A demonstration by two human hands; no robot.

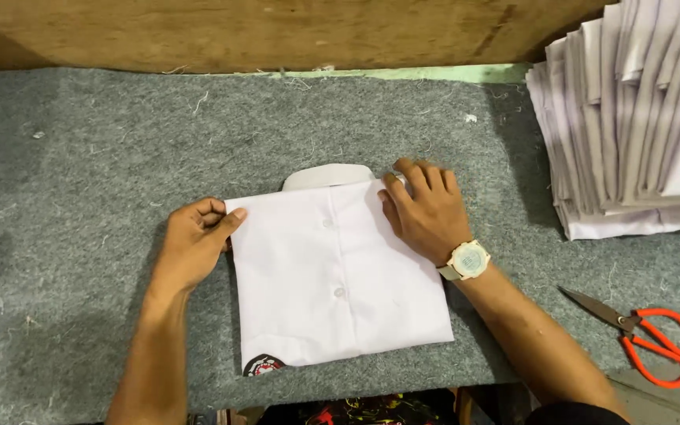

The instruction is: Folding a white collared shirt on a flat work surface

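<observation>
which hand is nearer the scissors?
Right. The right hand rests on the folded shirt's upper right corner, on the scissors' side; the left hand grips the shirt's far left edge.

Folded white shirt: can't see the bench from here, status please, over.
Left hand pinching folded white button-front shirt at its left edge. Right hand flat on its upper right corner. Orange-handled scissors lie apart, right; nothing obstructing.

A folded shirt [336, 275] lies on the felt mat [104, 142], near its front edge, collar [326, 175] toward the back board [277, 31]. The left hand [192, 244] rests at the shirt's left edge, the right hand [426, 211] on its right back corner. A stack of folded shirts [631, 118] sits at the right rear. Scissors [643, 330] lie right of the shirt, in front of the stack.
</observation>
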